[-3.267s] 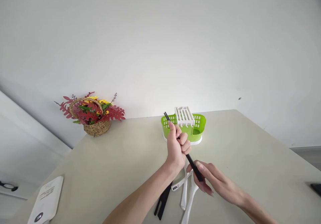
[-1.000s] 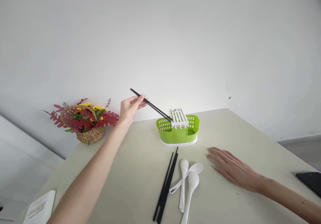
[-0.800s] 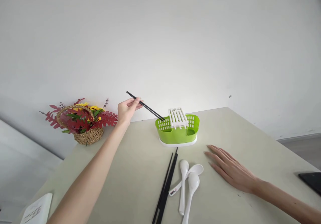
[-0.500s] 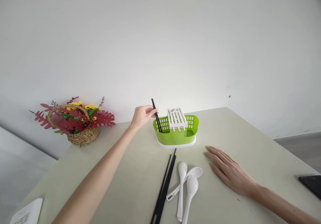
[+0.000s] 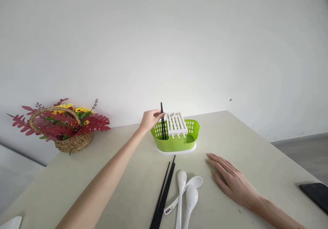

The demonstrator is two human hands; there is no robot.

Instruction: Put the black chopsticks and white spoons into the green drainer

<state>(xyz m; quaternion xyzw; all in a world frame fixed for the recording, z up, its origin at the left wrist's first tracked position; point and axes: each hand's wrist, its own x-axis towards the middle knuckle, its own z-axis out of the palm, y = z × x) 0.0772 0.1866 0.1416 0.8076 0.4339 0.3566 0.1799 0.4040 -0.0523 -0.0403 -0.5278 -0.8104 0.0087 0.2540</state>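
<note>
My left hand point(image 5: 151, 119) is closed on a pair of black chopsticks point(image 5: 163, 126), pinched near their upper ends. They stand almost upright, with their lower ends inside the left compartment of a green utensil basket point(image 5: 176, 144). A white slatted rack point(image 5: 176, 123) sits across the basket's middle. Flat on the table with its fingers stretched out, my right hand point(image 5: 230, 177) holds nothing. To its left lie three white spoons point(image 5: 191, 196), partly overlapping, and beside them several loose black chopsticks point(image 5: 165, 194).
A wicker basket of artificial flowers point(image 5: 74, 143) stands at the left by the wall. On the right edge of the table point(image 5: 123, 188) lies a black phone point(image 5: 315, 195). Part of a white object point(image 5: 12, 223) shows at the lower left corner.
The chopsticks in my left hand have swung more upright and shifted slightly right within the basket's left compartment. The view has turned a little to the right. My right hand rests as before.
</note>
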